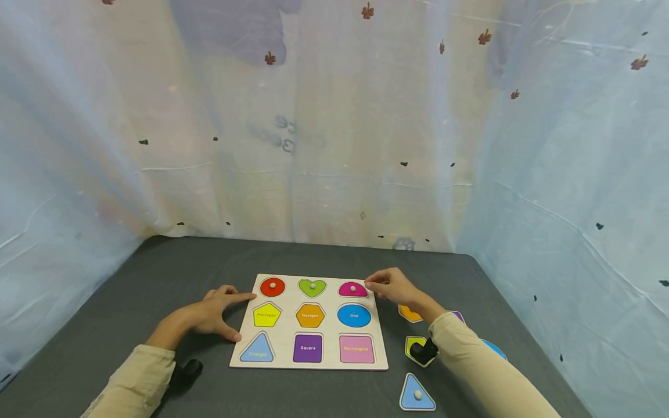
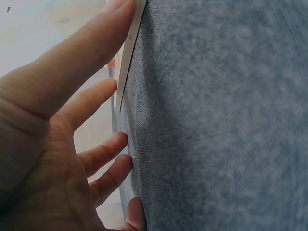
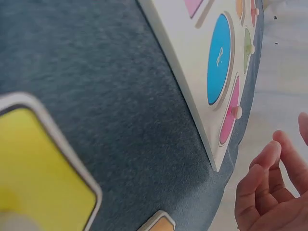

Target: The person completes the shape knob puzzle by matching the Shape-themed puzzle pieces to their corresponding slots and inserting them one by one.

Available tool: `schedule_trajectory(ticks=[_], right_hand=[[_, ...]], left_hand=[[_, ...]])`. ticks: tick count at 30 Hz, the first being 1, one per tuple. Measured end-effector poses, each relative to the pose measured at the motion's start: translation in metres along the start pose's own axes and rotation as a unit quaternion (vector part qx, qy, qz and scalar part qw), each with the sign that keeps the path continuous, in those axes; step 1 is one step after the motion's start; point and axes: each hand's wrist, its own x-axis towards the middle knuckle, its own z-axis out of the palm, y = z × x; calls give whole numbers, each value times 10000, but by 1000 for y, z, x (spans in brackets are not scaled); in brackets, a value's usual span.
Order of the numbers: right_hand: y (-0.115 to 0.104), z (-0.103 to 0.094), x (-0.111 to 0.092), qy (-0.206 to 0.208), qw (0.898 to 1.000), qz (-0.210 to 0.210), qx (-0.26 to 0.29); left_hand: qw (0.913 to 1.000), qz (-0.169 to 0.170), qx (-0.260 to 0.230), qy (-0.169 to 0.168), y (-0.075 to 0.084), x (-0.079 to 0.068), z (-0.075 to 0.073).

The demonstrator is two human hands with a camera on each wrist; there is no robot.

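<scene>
A pale wooden shape-puzzle board (image 1: 282, 354) lies on the dark cloth. Its back row holds three knobbed pieces: a red circle (image 1: 267, 288), a green heart (image 1: 312, 294) and a magenta half-circle (image 1: 345, 292). Labelled flat shapes fill the other rows, including the blue oval (image 3: 219, 60). At the board's left edge, my left hand (image 1: 215, 314) rests with thumb and index finger spread, touching the edge. My right hand (image 1: 394, 285) is by the back right corner, beside the half-circle. Its fingers are loosely bent, and nothing is seen between them in the right wrist view.
Right of the board lie loose pieces: a blue triangle (image 1: 412, 386), a yellow pentagon (image 1: 413, 343) and an orange piece (image 1: 409, 316). Purple (image 1: 459, 316) and blue (image 1: 494, 349) pieces are partly hidden by the right sleeve. A pale curtain (image 1: 334, 128) hangs behind the table.
</scene>
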Motion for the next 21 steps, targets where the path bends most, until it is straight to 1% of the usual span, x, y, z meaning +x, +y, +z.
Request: schedule_trajectory(ticks=[8,10,16,21], right_hand=[[6,-7,-17,-188,9994,-270,-126],[8,-10,-21,-229,9992,-302,-106],[12,-17,-34,-362,9974,-618,-70],[15,-21,-46,-460,9962,-734,6]], left_hand=[[10000,31,-29,5,1,-2,0],[10000,23,-30,1,1,-2,-1],[10000,5,-36,-4,2,-2,-1],[10000,42,-50,0,3,-3,-1]])
